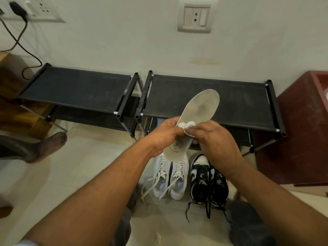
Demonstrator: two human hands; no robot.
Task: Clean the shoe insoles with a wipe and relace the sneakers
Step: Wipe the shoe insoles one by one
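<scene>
A pale grey insole [198, 110] is held up over the shoes, toe end pointing away to the upper right. My left hand [165, 135] grips its heel half from the left. My right hand [214, 139] pinches a crumpled white wipe [186, 126] against the middle of the insole. On the floor below stand a pair of white sneakers [170, 178] with loose laces and a pair of black-and-white sneakers [208, 181] with black laces trailing on the tiles.
Two low black shoe racks [79, 87] [239, 100] stand side by side against the wall. A dark red cabinet [301, 130] is at the right. Another person's bare foot [48, 148] rests on the floor at the left. A cable hangs from a wall socket [26, 13].
</scene>
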